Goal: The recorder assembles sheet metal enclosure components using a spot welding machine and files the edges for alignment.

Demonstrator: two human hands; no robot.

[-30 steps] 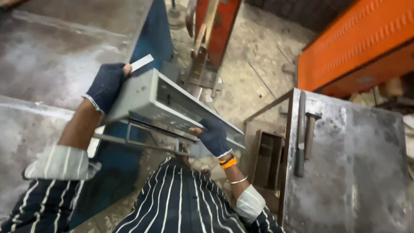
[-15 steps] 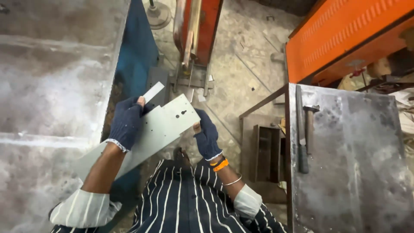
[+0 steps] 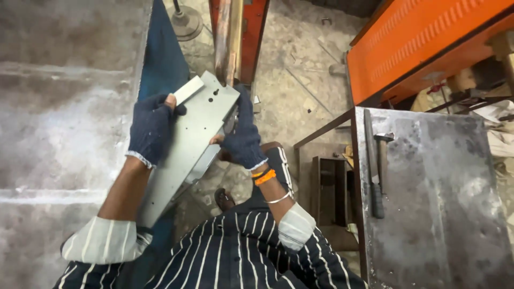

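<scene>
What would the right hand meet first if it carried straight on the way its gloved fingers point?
Likely the upright rusty metal bar on the red machine frame; the right hand points up along the grey sheet-metal part. Depth is unclear.

Both gloved hands gripped a long grey metal panel [image 3: 190,144]: the left hand [image 3: 151,127] clasped its left edge, the right hand [image 3: 242,140] its right edge. Right of the panel stood a steel table [image 3: 444,214], a hammer [image 3: 381,160] lying near its left rim. Beyond the table sat an orange machine [image 3: 423,43].

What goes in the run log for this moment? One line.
left hand: grips metal panel | right hand: grips panel edge | panel: tilted, above floor | hammer: on table
</scene>
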